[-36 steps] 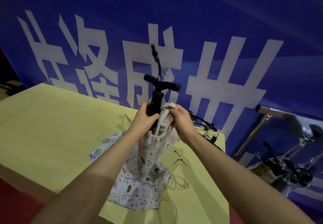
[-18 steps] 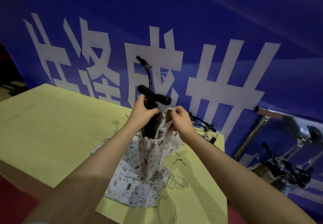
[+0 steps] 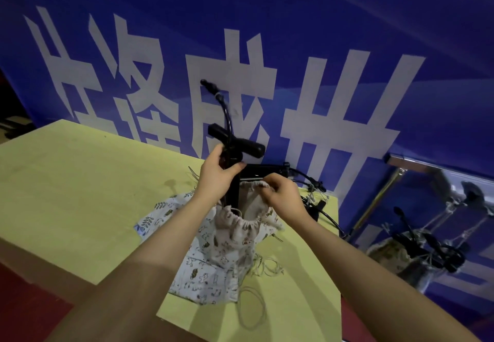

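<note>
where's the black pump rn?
Head view, centre: the black pump stands upright, lower end inside the drawstring bag on the yellow table. The left hand grips its shaft under the T-handle; the right hand pinches the bag rim.

1. At twelve o'clock we face a blue banner (image 3: 347, 34) with large white characters.
2. From nine towards six o'clock we see the yellow tabletop (image 3: 80, 194).
3. At seven o'clock we see red floor (image 3: 24, 312).
4. At three o'clock, a shiny metal pole (image 3: 374, 204) slants; the light is dim.
</note>
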